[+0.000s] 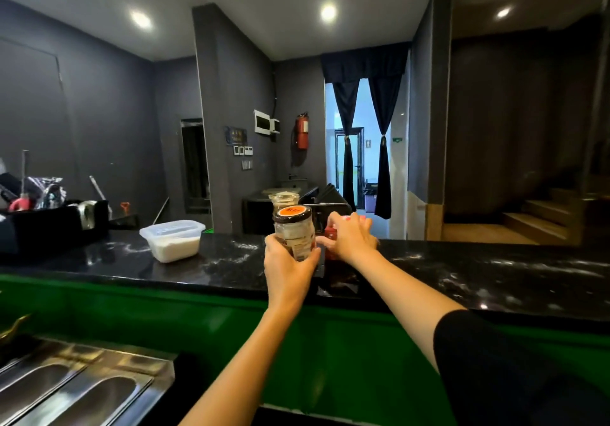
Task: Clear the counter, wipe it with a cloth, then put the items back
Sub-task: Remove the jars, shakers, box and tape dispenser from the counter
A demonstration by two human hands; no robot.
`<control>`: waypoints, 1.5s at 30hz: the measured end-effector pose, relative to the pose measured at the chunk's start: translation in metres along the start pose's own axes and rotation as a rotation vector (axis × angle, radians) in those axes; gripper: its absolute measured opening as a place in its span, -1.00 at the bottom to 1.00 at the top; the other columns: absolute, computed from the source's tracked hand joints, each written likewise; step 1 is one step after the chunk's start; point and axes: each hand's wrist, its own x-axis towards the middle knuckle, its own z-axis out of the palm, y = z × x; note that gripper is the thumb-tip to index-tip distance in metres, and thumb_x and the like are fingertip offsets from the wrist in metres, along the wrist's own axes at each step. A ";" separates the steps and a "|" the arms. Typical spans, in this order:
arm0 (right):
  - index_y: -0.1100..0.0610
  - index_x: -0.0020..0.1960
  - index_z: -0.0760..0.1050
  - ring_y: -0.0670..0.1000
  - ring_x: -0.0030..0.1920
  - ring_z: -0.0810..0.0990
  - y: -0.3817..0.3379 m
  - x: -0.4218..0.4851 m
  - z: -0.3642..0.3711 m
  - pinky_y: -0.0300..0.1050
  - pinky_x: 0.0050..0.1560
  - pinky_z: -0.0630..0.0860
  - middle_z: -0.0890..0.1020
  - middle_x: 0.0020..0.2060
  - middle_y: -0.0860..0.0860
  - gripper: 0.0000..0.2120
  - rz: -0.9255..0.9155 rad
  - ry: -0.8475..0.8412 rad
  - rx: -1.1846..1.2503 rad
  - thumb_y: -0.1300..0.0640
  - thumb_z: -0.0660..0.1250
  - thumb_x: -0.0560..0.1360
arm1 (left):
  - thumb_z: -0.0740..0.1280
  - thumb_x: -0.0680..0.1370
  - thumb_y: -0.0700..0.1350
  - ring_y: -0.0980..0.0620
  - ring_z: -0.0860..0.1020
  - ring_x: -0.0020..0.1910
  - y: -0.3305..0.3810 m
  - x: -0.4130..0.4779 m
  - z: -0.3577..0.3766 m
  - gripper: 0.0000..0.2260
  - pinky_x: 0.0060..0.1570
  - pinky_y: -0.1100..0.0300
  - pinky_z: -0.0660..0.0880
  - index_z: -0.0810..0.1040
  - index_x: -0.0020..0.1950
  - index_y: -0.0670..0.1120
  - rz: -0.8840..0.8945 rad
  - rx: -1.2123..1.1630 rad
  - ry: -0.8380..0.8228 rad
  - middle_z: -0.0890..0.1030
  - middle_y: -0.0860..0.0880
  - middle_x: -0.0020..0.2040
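My left hand (288,267) grips a clear glass jar with an orange-topped lid (293,227), held just above the black marble counter (214,260). Behind it stands a second clear jar (284,199), partly hidden. My right hand (351,237) is wrapped over a red container (331,236) that stands on the counter beside the jar; most of the container is hidden by my fingers. A clear plastic tub with white grains and a lid (171,239) sits on the counter to the left. No cloth is in view.
A black bin of utensils and foil (49,221) stands at the counter's far left. A black box (330,211) sits behind the jars. Below the green counter front (198,320), steel wells (76,386) lie at lower left. Stairs (534,217) rise at the right.
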 end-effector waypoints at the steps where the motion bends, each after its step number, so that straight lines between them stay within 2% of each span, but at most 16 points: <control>1: -0.08 0.28 0.31 0.28 0.35 0.23 -0.004 -0.001 0.002 0.40 0.19 0.37 0.35 0.31 0.16 -0.48 0.033 0.058 0.014 -0.29 0.31 0.42 | 0.55 0.34 -0.07 0.08 0.50 0.00 0.000 -0.002 -0.007 -0.52 -0.24 0.47 0.37 0.30 0.07 -0.04 0.008 0.004 -0.003 0.50 -0.02 0.05; 5: 0.00 0.36 0.26 0.40 0.36 0.20 -0.011 -0.007 -0.003 0.43 0.21 0.33 0.24 0.37 0.22 -0.36 0.200 0.127 0.038 -0.26 0.35 0.41 | 0.56 0.33 -0.09 0.10 0.49 0.01 0.001 -0.013 -0.032 -0.50 -0.11 0.40 0.39 0.34 0.12 -0.04 0.046 0.036 -0.019 0.50 0.01 0.04; 8: 0.08 0.34 0.27 0.39 0.30 0.28 -0.011 -0.010 -0.008 0.32 0.22 0.39 0.22 0.35 0.21 -0.38 0.278 0.158 0.112 -0.15 0.39 0.40 | 0.56 0.32 -0.11 0.11 0.52 0.00 0.006 -0.022 -0.047 -0.51 -0.21 0.46 0.41 0.33 0.08 -0.01 0.039 0.020 -0.036 0.53 0.01 0.04; 10: 0.10 0.33 0.26 0.35 0.26 0.30 -0.011 -0.015 -0.011 0.25 0.19 0.43 0.21 0.33 0.19 -0.36 0.268 0.207 0.160 -0.12 0.41 0.38 | 0.56 0.32 -0.11 0.12 0.53 0.00 0.009 -0.026 -0.056 -0.50 -0.20 0.48 0.42 0.34 0.10 -0.02 0.048 0.021 -0.053 0.53 0.02 0.05; 14: 0.08 0.27 0.30 0.31 0.25 0.30 -0.020 -0.044 -0.022 0.20 0.13 0.45 0.25 0.29 0.17 -0.41 0.109 0.260 0.279 -0.10 0.42 0.35 | 0.57 0.31 -0.10 0.08 0.55 0.03 0.012 -0.042 -0.076 -0.49 -0.08 0.37 0.46 0.35 0.11 -0.05 0.047 0.038 -0.067 0.55 -0.02 0.08; 17: 0.03 0.31 0.34 0.20 0.20 0.33 -0.030 -0.084 -0.039 0.03 0.08 0.44 0.31 0.21 0.10 -0.43 -0.059 0.310 0.385 -0.12 0.41 0.38 | 0.57 0.31 -0.11 0.08 0.56 0.00 0.017 -0.063 -0.090 -0.50 -0.17 0.43 0.44 0.34 0.09 -0.04 0.013 0.024 -0.056 0.56 -0.02 0.05; 21: 0.03 0.31 0.43 0.12 0.20 0.35 -0.039 -0.158 -0.056 -0.04 0.17 0.41 0.35 0.24 0.05 -0.46 -0.260 0.373 0.481 -0.13 0.42 0.39 | 0.56 0.32 -0.15 0.10 0.58 -0.08 0.023 -0.109 -0.114 -0.52 -0.22 0.44 0.44 0.34 0.08 -0.04 -0.058 -0.017 -0.055 0.56 0.03 -0.04; 24: 0.00 0.32 0.42 0.06 0.23 0.32 -0.040 -0.223 -0.040 -0.13 0.20 0.33 0.33 0.25 0.02 -0.46 -0.308 0.289 0.542 -0.13 0.42 0.39 | 0.57 0.31 -0.15 0.13 0.59 -0.08 0.009 -0.157 -0.137 -0.50 -0.12 0.33 0.52 0.36 0.10 -0.05 -0.139 -0.027 -0.047 0.58 0.04 -0.04; 25: 0.00 0.32 0.43 0.04 0.23 0.32 -0.040 -0.242 -0.028 -0.15 0.21 0.33 0.33 0.25 0.02 -0.46 -0.293 0.240 0.550 -0.13 0.43 0.39 | 0.57 0.31 -0.15 0.17 0.59 -0.09 0.005 -0.174 -0.145 -0.50 -0.11 0.35 0.52 0.36 0.11 -0.06 -0.151 -0.019 -0.042 0.58 0.06 -0.05; 28: 0.02 0.32 0.45 0.09 0.19 0.38 -0.036 -0.306 0.032 -0.05 0.21 0.41 0.36 0.24 0.04 -0.45 -0.210 0.062 0.501 -0.13 0.43 0.39 | 0.58 0.30 -0.14 0.35 0.57 -0.15 -0.011 -0.238 -0.172 -0.51 -0.17 0.52 0.44 0.38 0.09 -0.08 -0.191 -0.005 -0.024 0.58 0.14 -0.10; 31: 0.01 0.31 0.44 0.17 0.22 0.37 -0.030 -0.371 0.094 0.04 0.19 0.43 0.34 0.29 0.05 -0.46 -0.089 -0.126 0.423 -0.16 0.40 0.39 | 0.60 0.27 -0.17 0.43 0.55 -0.13 -0.031 -0.304 -0.196 -0.48 -0.15 0.55 0.42 0.39 0.08 -0.09 -0.257 0.004 -0.040 0.57 0.15 -0.09; 33: 0.00 0.35 0.40 0.19 0.24 0.33 -0.021 -0.408 0.124 0.06 0.16 0.44 0.27 0.36 0.05 -0.43 -0.015 -0.208 0.347 -0.19 0.37 0.42 | 0.60 0.23 -0.11 0.42 0.55 -0.10 -0.047 -0.341 -0.207 -0.45 -0.12 0.53 0.43 0.39 0.09 -0.07 -0.316 0.033 -0.084 0.58 0.15 -0.07; 37: 0.01 0.43 0.27 0.19 0.24 0.31 0.004 -0.459 0.156 0.04 0.14 0.47 0.14 0.46 0.09 -0.37 0.064 -0.255 0.195 -0.21 0.31 0.46 | 0.59 0.25 -0.16 0.31 0.56 -0.01 -0.070 -0.391 -0.214 -0.44 -0.05 0.54 0.40 0.37 0.09 0.06 -0.392 0.122 -0.175 0.58 0.13 -0.04; 41: -0.04 0.44 0.22 0.16 0.24 0.30 0.021 -0.483 0.155 0.01 0.14 0.49 0.13 0.45 0.08 -0.37 0.093 -0.238 0.133 -0.21 0.30 0.45 | 0.56 0.27 -0.10 0.23 0.57 0.07 -0.084 -0.407 -0.206 -0.45 0.06 0.33 0.48 0.34 0.08 0.20 -0.450 0.155 -0.240 0.58 0.12 0.05; 45: -0.06 0.40 0.24 0.15 0.19 0.32 0.029 -0.498 0.143 -0.05 0.05 0.51 0.18 0.39 0.08 -0.39 0.075 -0.259 0.053 -0.25 0.28 0.42 | 0.55 0.30 -0.14 0.16 0.53 0.09 -0.090 -0.402 -0.193 -0.45 0.06 0.30 0.42 0.32 0.14 0.07 -0.508 0.174 -0.269 0.56 0.07 0.10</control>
